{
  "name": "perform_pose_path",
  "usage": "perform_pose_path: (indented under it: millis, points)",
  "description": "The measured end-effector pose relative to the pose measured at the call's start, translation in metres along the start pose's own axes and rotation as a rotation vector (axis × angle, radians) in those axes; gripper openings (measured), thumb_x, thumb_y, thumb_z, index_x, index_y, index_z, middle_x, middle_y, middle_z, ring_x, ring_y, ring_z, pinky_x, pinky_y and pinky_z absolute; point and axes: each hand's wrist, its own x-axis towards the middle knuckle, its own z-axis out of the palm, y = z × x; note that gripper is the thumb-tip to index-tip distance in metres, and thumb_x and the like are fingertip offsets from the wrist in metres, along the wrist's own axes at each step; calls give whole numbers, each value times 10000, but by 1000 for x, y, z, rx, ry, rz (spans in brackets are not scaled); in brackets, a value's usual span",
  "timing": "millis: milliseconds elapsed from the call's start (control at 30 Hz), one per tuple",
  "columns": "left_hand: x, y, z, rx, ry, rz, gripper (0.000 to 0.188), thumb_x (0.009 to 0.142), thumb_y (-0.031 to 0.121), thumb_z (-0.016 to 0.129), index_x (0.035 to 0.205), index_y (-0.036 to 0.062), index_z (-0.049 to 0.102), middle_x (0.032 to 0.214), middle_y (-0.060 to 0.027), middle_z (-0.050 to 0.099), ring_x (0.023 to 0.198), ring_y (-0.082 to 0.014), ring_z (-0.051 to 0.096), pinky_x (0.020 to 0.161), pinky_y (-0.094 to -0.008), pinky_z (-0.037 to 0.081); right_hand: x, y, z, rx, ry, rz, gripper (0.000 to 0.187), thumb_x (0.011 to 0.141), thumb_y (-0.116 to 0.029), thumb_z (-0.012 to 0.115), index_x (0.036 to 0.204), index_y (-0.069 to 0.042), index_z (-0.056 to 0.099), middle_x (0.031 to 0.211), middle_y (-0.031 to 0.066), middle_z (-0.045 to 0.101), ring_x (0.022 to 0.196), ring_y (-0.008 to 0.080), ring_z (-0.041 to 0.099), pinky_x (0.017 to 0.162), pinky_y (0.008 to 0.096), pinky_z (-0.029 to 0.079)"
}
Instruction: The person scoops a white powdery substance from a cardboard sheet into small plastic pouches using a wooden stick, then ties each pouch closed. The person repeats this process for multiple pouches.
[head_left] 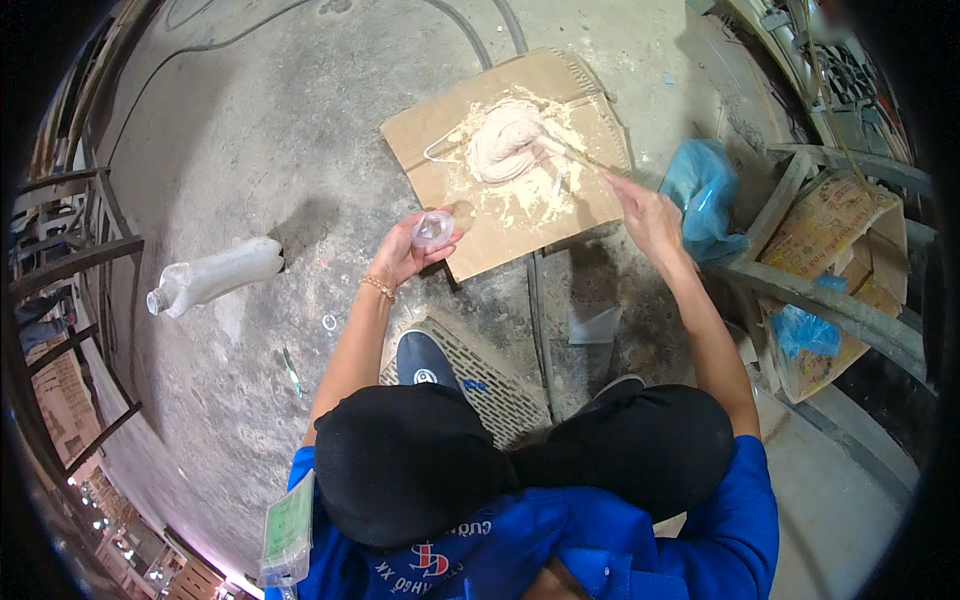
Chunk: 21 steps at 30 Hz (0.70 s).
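On a flat piece of cardboard (480, 248) lies a mound of pale pinkish paste (500, 145), ringed by loose cream-coloured powder (535, 205). My right hand (652, 222) is closed round the near end of a thin flat stick (582, 160), whose far end is in the paste. At the cardboard's left corner, my left hand (402, 254) holds a small clear plastic cup (433, 230) in its fingers, tilted so that its round mouth shows. A thin white bent strip (432, 150) lies on the cardboard left of the mound.
A dusty plastic bottle (218, 275) lies on the concrete floor at left. Right of the cardboard are a blue plastic bag (703, 195) and a metal frame (840, 305) with a cardboard box (850, 235). Hoses (465, 35) run under the cardboard. A perforated block (490, 385) is by my foot.
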Motion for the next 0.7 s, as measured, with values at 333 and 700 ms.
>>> perform_pose_path:
  millis: [333,700]
  points:
    - [-12,2,-9,31,29,11,466,978,309,333,1279,-31,436,1254,-125,530,1025,-296,604,785,-355,562,-15,-47,28,142,-283,25,314,873,-129,539,1132,-275,637,696,111,641,530,259,576,497,367,438]
    - [25,7,30,-206,-38,279,451,973,262,330,1318,-17,414,1333,-109,476,1147,-249,527,952,-338,457,-12,-49,-5,144,-214,267,296,864,-155,537,1135,-239,624,841,188,638,786,392,611,655,440,484]
